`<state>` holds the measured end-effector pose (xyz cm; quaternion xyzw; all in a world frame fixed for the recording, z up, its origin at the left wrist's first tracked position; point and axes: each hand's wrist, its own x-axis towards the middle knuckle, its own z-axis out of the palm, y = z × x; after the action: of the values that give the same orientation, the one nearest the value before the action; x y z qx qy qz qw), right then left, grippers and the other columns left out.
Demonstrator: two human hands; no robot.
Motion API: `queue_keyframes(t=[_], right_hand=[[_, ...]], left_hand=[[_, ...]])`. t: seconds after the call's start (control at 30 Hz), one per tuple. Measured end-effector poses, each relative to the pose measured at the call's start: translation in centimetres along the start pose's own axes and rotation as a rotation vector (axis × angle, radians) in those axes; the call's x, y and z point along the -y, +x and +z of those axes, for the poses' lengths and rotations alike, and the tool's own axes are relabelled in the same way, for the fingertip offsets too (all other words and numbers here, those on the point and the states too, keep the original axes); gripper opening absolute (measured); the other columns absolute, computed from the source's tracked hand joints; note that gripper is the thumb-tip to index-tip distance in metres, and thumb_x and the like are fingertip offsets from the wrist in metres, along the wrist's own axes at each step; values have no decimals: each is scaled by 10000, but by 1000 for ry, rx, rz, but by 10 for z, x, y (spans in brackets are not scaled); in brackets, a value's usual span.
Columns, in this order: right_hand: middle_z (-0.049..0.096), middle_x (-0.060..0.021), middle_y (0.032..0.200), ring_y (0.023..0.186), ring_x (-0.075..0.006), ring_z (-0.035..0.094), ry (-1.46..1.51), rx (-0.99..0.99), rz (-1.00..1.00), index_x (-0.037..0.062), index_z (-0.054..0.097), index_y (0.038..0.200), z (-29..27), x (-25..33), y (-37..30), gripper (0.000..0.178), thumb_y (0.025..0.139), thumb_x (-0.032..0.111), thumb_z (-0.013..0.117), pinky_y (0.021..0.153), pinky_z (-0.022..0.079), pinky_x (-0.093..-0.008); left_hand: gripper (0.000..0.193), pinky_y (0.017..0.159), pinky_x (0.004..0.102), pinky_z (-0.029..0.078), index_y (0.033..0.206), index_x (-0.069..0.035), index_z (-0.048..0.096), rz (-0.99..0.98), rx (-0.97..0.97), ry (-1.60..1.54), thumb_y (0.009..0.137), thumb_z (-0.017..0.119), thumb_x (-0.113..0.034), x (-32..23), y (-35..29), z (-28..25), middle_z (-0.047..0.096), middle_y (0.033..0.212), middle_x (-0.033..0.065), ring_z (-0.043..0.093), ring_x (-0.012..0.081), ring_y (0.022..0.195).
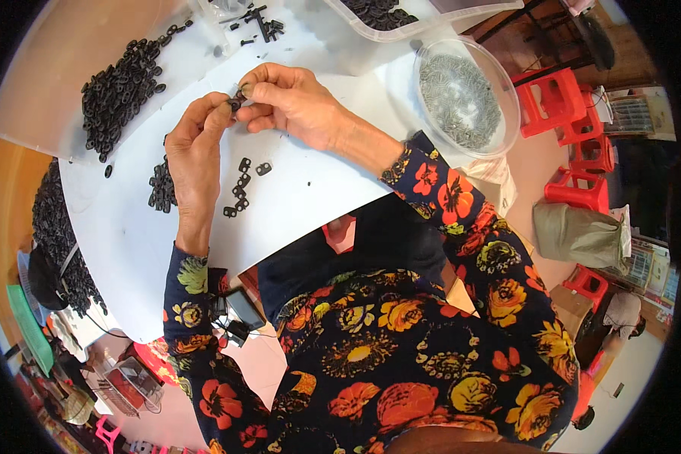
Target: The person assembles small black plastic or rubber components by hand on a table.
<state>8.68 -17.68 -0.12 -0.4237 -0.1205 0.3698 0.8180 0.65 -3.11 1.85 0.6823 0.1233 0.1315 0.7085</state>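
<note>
Head view: nearest you, loose black pieces (241, 186) lie on the white table (295, 204). Beyond them, your left hand (195, 147) and right hand (303, 104) pinch nearly closed on a small dark part (236, 104) between them, too small to make out; you seem mid-handling, which calls next for a steady pinch. Farther off stands a clear bin (402, 35).

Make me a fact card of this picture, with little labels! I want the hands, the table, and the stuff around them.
Left hand: fingertips pinching a small dark part
Right hand: fingertips meeting at that same part
Table: white
Near the hands: a crooked line of black pieces, one single piece beside it
Upper left: a heap of small black pieces
Upper right: a clear round bowl of small shiny bits
Far right: red stools
</note>
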Motion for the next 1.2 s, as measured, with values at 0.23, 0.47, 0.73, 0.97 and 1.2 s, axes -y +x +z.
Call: queue_keyframes(t=[0.23, 0.47, 0.73, 0.97, 1.2], right_hand=[[615, -42, 901, 780, -127, 609, -85, -27, -125, 25, 592, 986, 1, -3, 3, 141, 886, 122, 606, 720, 520, -276], [605, -12, 856, 703, -103, 552, -252, -52, -185, 15, 617, 968, 7, 2, 0, 119, 866, 77, 613, 673, 480, -258], [600, -1, 771, 657, -75, 548, -390, -34, -209, 11, 623, 965, 4, -2, 2, 120, 852, 50, 637, 633, 467, -215], [598, 9, 757, 647, -65, 549, -544, -50, -259, 26, 629, 944, 5, -2, 1, 105, 844, 60, 637, 614, 458, -209], [582, 10, 704, 606, -43, 528, -574, -59, -257, -16, 595, 957, 11, -3, -1, 153, 810, 16, 623, 561, 444, -191]], left_hand=[[177, 712, 223, 419, 956, 15, 631, 21, 123, 109, 914, 559, -141, 10, 1, -8, 601, 777, 8, 509, 80, 730], [209, 738, 237, 413, 967, 8, 608, -96, 195, -263, 947, 488, -162, 13, 6, -16, 587, 780, 27, 508, 112, 753], [215, 745, 258, 408, 967, 10, 590, -17, 241, -300, 951, 476, -172, 11, 4, -15, 563, 786, 27, 510, 118, 776], [220, 739, 256, 412, 972, 8, 593, 13, 214, -208, 943, 485, -181, 9, 7, -17, 571, 782, 27, 512, 110, 770], [255, 705, 243, 431, 956, -4, 594, 131, 227, 259, 956, 477, -231, 3, 8, -20, 577, 731, 6, 511, 92, 707]])
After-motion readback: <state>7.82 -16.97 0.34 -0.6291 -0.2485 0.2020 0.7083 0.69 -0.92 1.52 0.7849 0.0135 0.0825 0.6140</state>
